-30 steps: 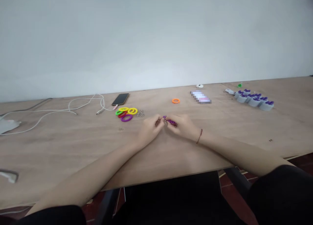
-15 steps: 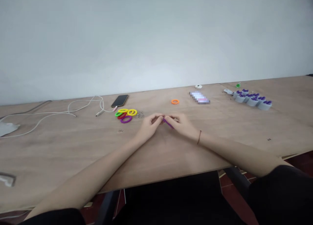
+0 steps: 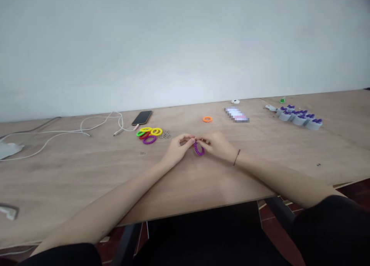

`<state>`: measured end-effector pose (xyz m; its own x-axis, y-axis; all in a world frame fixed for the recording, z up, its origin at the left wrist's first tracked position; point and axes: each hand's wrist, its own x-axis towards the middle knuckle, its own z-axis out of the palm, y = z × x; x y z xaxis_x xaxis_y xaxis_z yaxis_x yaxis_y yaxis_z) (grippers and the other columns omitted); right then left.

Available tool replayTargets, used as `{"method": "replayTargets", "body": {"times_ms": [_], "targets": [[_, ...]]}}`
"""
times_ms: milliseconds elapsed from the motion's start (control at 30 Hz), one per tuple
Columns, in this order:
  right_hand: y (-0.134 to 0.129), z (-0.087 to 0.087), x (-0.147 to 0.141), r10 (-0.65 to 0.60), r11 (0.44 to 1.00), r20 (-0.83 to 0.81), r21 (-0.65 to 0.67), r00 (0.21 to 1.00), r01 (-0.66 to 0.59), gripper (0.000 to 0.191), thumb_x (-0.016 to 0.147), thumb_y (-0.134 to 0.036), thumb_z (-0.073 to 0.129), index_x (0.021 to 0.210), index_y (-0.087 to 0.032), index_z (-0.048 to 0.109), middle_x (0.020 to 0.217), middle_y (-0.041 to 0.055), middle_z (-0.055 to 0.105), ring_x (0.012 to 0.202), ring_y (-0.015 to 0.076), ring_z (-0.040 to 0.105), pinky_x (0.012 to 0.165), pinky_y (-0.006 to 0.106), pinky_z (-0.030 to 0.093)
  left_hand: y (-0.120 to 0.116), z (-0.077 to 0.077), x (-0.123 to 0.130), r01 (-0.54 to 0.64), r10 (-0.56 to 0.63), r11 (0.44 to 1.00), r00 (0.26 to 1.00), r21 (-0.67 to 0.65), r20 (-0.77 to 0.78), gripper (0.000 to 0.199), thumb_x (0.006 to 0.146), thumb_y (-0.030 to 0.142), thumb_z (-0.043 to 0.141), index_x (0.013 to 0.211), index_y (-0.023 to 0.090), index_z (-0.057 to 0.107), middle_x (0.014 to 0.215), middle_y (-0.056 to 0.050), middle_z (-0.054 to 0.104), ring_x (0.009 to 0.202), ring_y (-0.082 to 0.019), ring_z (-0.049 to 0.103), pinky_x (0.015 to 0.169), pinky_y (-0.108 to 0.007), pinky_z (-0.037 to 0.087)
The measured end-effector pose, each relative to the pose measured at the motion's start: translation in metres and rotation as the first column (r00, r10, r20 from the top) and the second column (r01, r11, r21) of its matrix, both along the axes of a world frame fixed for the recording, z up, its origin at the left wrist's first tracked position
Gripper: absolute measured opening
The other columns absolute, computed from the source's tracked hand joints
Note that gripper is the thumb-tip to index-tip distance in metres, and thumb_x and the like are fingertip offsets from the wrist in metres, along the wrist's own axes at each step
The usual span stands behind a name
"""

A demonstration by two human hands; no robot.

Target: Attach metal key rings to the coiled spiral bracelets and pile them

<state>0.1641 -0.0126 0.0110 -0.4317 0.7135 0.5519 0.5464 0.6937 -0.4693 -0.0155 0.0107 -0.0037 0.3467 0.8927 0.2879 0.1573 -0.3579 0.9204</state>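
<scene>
A purple coil bracelet (image 3: 199, 148) hangs as a loop below my fingertips, over the table. My left hand (image 3: 179, 147) pinches its upper end between thumb and forefinger. From the other side, my right hand (image 3: 219, 145) has thumb and fingers closed at the same spot. Whether a small metal piece sits between the fingertips is too small to tell. Left of my hands lie several coil bracelets: a loose purple one (image 3: 149, 140), a red one (image 3: 144, 135), a green one (image 3: 140, 133) and yellow ones (image 3: 156, 132). Beside them is a little heap of metal rings (image 3: 165, 134).
An orange coil bracelet (image 3: 207, 119) lies beyond my hands. A black phone (image 3: 142, 118) with white cables (image 3: 83, 131) is at the left; a lit phone (image 3: 236, 114) lies right. Several grey cups with purple tops (image 3: 300, 120) stand farther right on the wooden table (image 3: 179, 192).
The purple bracelet has swung down and turned, so its open loop now shows below the fingertips. My right fingers have shifted up off its side. Both hands stay together.
</scene>
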Motion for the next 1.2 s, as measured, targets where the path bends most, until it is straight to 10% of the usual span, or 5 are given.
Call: {"method": "replayTargets", "body": {"times_ms": [267, 633, 900, 1200], "targets": [[-0.004, 0.005, -0.002, -0.008, 0.991, -0.145, -0.130, 0.989, -0.011, 0.016, 0.082, -0.020, 0.045, 0.075, -0.015, 0.059, 0.069, 0.0012, 0.063, 0.061, 0.0103, 0.055, 0.055, 0.021, 0.042, -0.001, 0.006, -0.001, 0.149, -0.144, 0.985, 0.988, 0.087, -0.059, 0.027, 0.077, 0.031, 0.057, 0.099, 0.016, 0.058, 0.106, -0.007, 0.064, 0.100, -0.020, 0.058, 0.092, -0.034, 0.043], [-0.004, 0.003, -0.010, -0.078, 0.964, -0.343, -0.267, 0.936, -0.017, 0.016, 0.078, -0.025, 0.047, 0.065, -0.016, 0.050, 0.061, -0.0012, 0.052, 0.059, 0.0101, 0.048, 0.053, 0.022, 0.040, -0.013, 0.012, 0.006, -0.034, 0.068, 0.965, 0.990, 0.259, -0.122, 0.014, 0.077, 0.027, 0.054, 0.085, 0.016, 0.053, 0.086, -0.003, 0.062, 0.081, -0.015, 0.060, 0.077, -0.030, 0.049], [-0.002, 0.002, -0.015, -0.169, 0.813, -0.464, -0.564, 0.870, -0.143, 0.012, 0.075, -0.025, 0.048, 0.066, -0.017, 0.048, 0.057, -0.0036, 0.049, 0.044, 0.0074, 0.045, 0.040, 0.020, 0.040, -0.016, 0.014, 0.004, -0.016, 0.102, 0.926, 0.973, 0.377, -0.208, 0.007, 0.078, 0.021, 0.048, 0.083, 0.018, 0.052, 0.081, -0.001, 0.059, 0.077, -0.013, 0.056, 0.070, -0.026, 0.046], [-0.003, 0.007, 0.000, 0.060, 0.916, -0.211, -0.377, 0.976, -0.137, 0.014, 0.079, -0.025, 0.050, 0.084, -0.015, 0.058, 0.075, 0.0028, 0.063, 0.062, 0.0108, 0.055, 0.055, 0.022, 0.043, -0.007, 0.006, 0.001, 0.090, -0.068, 0.982, 0.988, 0.164, -0.136, 0.006, 0.077, 0.023, 0.048, 0.078, 0.017, 0.047, 0.078, 0.000, 0.058, 0.074, -0.013, 0.057, 0.070, -0.026, 0.046]]}}
